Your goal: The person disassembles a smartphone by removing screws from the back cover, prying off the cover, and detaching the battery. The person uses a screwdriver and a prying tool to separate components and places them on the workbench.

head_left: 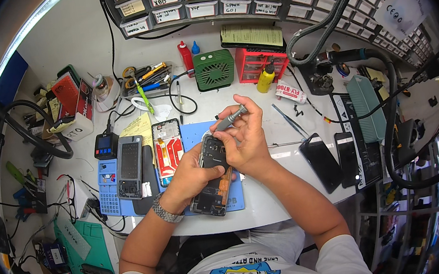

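An opened smartphone (208, 198), its dark inner parts and an orange-brown flex area showing, is gripped by my left hand (194, 174), thumb across its middle. The phone tilts over a blue work mat (232, 202). My right hand (246, 144) is closed round a grey screwdriver (232, 117), which slants down to the phone's top end. The driver's tip is hidden by my fingers. Just left of the phone lies a phone frame (168, 147) with a red and white inner face. Beside that frame is a grey handheld device (130, 168) with a screen.
A green fan (213, 69) and a red drawer box (261, 64) stand behind my hands. Tweezers (290, 121) and two dark phones (320, 162) lie to the right. A thick hose (391, 140) curves past the table's right side. Tools crowd the back left.
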Motion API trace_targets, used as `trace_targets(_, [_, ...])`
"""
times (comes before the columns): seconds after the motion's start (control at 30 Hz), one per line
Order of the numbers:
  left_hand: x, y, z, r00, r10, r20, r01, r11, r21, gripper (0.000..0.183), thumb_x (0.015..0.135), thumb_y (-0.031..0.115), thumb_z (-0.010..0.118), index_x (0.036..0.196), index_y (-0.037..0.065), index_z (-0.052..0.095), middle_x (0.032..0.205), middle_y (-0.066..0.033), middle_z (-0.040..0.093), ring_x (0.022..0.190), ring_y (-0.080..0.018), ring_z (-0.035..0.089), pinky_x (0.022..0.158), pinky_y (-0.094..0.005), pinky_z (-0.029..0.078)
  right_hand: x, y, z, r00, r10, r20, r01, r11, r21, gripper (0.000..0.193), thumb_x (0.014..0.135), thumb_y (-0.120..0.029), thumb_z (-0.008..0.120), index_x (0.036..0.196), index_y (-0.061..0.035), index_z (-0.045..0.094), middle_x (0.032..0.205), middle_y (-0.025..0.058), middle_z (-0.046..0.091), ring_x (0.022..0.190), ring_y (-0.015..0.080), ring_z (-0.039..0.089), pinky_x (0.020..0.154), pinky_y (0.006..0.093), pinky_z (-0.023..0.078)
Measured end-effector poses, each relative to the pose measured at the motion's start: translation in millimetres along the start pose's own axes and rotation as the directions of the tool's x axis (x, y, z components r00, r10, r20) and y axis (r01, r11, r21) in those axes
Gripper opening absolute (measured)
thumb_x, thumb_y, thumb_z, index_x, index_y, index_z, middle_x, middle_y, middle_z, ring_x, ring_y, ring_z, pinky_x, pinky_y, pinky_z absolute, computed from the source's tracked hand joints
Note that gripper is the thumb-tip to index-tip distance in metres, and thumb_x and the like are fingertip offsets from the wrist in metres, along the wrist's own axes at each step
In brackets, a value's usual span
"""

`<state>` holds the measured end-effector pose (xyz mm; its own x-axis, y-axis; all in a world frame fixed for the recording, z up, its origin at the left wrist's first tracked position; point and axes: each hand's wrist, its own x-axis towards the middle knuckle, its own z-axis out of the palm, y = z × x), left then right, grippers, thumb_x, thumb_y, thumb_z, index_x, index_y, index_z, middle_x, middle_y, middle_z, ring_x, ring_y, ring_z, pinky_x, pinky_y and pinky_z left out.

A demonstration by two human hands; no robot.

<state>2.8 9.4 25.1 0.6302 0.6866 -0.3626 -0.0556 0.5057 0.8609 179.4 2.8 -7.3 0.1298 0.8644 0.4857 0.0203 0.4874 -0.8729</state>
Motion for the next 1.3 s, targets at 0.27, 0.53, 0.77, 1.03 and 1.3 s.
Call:
trace_targets(0.27, [0.8,-2.5,-2.0,1.0,0.004,0.003,-0.004,1.0,0.018,0.053,0.094,-0.014,0.063,0.144,-0.007,0.05,0.122,-0.0198,0.074,0.102,-0.0318,0.082,0.091,-0.0395,0.069,0.1,-1.3,0.6,1.0,-0.004,-0.007,0.004,1.0,0.003,0.08,0.095,0.019,0.059,0.16,-0.0058,0.021,0.125,0.0198,0.053,0.108,0.0266,0.073,0.092,0.0374,0.066])
trace_targets(0.53, [-0.7,-0.5,-0.6,1.0,0.011,0.0,-0.011,1.0,0.013,0.053,0.094,-0.014,0.064,0.145,-0.007,0.05,0.121,-0.0197,0.075,0.102,-0.0314,0.082,0.091,-0.0394,0.068,1.2,-2.8,1.9,0.999,-0.002,-0.033,0.003,0.999,0.047,0.08,0.094,0.019,0.059,0.16,-0.0063,0.021,0.125,0.0196,0.053,0.109,0.0269,0.073,0.093,0.0375,0.066])
trace_targets(0.77, [-0.9,-0.4,-0.2,1.0,0.017,-0.002,-0.017,0.999,0.038,0.053,0.093,-0.013,0.066,0.144,-0.007,0.051,0.12,-0.0183,0.075,0.101,-0.0288,0.082,0.091,-0.0379,0.068,-0.9,0.0,2.7,0.998,-0.047,-0.033,0.048,0.999,0.008,0.078,0.093,0.019,0.063,0.158,-0.0055,0.028,0.125,0.0194,0.055,0.109,0.0259,0.073,0.093,0.0362,0.066])
trace_targets(1.03, [2.4,-8.4,-4.0,0.998,0.065,-0.004,-0.064,0.992,0.105,0.052,0.091,-0.008,0.071,0.141,-0.006,0.056,0.118,-0.0143,0.076,0.101,-0.0222,0.079,0.094,-0.0355,0.064,2.9,2.0,-8.5,0.93,-0.338,0.144,0.366,0.887,-0.281,0.085,0.086,0.018,0.075,0.156,-0.0126,0.038,0.129,0.0168,0.055,0.109,0.0248,0.071,0.081,0.0332,0.063])
trace_targets(1.3, [1.2,-9.3,-4.2,0.997,0.073,-0.015,-0.072,0.994,0.081,0.049,0.09,-0.006,0.074,0.137,-0.005,0.059,0.114,-0.012,0.077,0.101,-0.0195,0.078,0.095,-0.0344,0.063,-1.1,13.3,-3.0,0.959,-0.273,0.078,0.283,0.942,-0.181,0.083,0.09,0.02,0.07,0.158,-0.0129,0.033,0.129,0.0177,0.053,0.11,0.0249,0.071,0.088,0.0365,0.064])
